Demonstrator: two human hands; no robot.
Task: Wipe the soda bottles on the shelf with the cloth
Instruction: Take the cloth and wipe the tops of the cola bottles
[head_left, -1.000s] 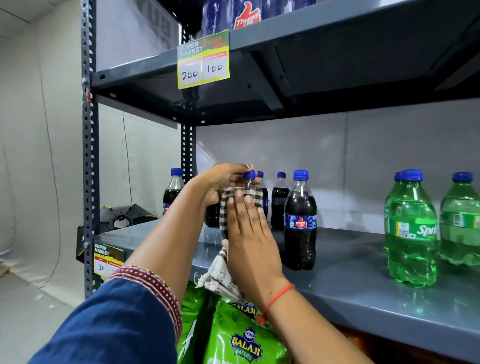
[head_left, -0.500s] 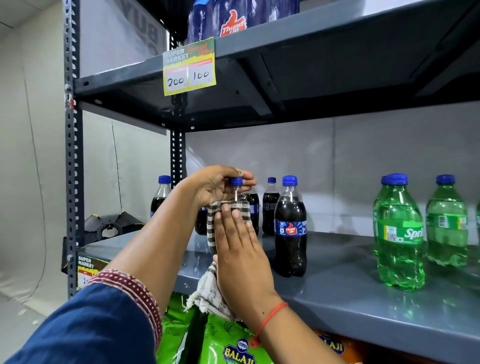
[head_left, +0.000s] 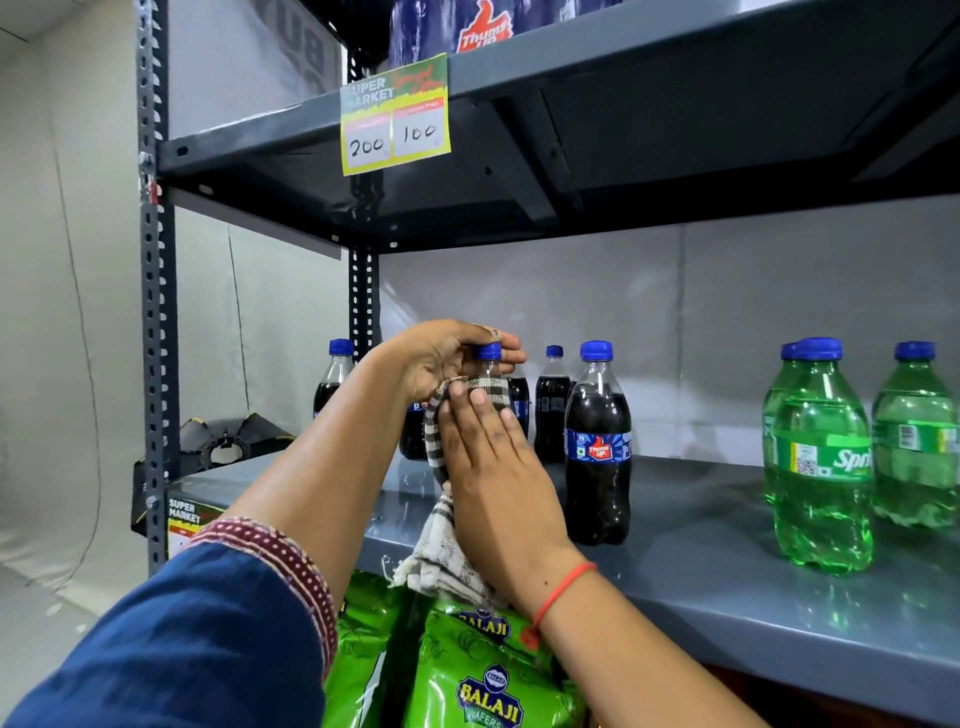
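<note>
A dark cola bottle with a blue cap (head_left: 489, 352) stands on the grey shelf (head_left: 727, 566), mostly hidden by my hands. My left hand (head_left: 439, 353) grips its neck just under the cap. My right hand (head_left: 493, 467) presses a checked cloth (head_left: 441, 540) flat against the bottle's side; the cloth's tail hangs over the shelf edge. Another cola bottle (head_left: 598, 447) stands right beside it, with more cola bottles (head_left: 551, 405) behind. Green Sprite bottles (head_left: 821, 457) stand to the right.
An upper shelf (head_left: 623, 130) with a yellow price tag (head_left: 395, 114) overhangs closely. A perforated upright post (head_left: 153, 286) bounds the left side. Green wafer bags (head_left: 467, 670) sit on the shelf below. A black object (head_left: 223, 441) lies beyond the left end.
My right hand has slid the cloth a little up the bottle, while my left hand stays on the neck. The camera view has shifted slightly.
</note>
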